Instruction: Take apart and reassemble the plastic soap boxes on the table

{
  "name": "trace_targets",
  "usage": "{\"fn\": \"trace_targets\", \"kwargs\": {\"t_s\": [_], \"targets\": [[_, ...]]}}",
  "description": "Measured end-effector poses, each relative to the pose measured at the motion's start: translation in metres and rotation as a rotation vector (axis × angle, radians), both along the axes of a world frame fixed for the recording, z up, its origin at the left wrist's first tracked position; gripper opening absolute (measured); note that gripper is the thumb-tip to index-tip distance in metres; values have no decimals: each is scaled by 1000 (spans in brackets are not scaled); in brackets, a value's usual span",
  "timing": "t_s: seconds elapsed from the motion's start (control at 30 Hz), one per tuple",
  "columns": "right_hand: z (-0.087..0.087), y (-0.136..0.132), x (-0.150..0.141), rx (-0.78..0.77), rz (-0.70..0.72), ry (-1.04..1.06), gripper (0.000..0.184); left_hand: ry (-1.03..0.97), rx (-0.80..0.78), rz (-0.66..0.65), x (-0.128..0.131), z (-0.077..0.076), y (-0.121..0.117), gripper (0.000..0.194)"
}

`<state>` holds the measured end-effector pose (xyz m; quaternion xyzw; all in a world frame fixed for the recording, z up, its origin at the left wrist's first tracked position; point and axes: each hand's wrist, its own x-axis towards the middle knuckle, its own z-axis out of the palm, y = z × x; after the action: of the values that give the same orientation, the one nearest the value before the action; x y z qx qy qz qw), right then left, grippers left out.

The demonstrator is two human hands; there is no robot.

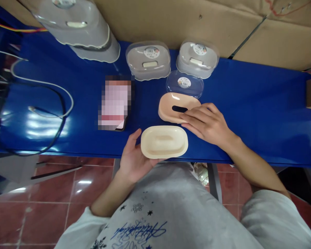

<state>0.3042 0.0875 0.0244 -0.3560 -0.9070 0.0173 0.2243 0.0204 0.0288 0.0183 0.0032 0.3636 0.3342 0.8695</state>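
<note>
Nr table (259, 114) edge: L fingers (133, 140) cupped under cream tray (164, 141), R fingers (200, 117) pinching peach shell (167, 103) (table extends R).

I see a phone (115, 103) with a pixelated screen, lying on the left half of a glossy blue table (261, 110). Farther left, a white cable (72, 100) curls beside a loop of black cable (64, 121). Behind the table's far edge I see brown covering (166, 20); below, red floor tiles (49, 221) with pale joints.
</note>
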Motion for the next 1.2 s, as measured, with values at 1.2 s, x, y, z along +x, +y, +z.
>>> {"fn": "trace_targets", "kwargs": {"t_s": [1.2], "targets": [[3,-13,-12,-123,144,236,59,-91,256,118,22,-17,14,57]]}}
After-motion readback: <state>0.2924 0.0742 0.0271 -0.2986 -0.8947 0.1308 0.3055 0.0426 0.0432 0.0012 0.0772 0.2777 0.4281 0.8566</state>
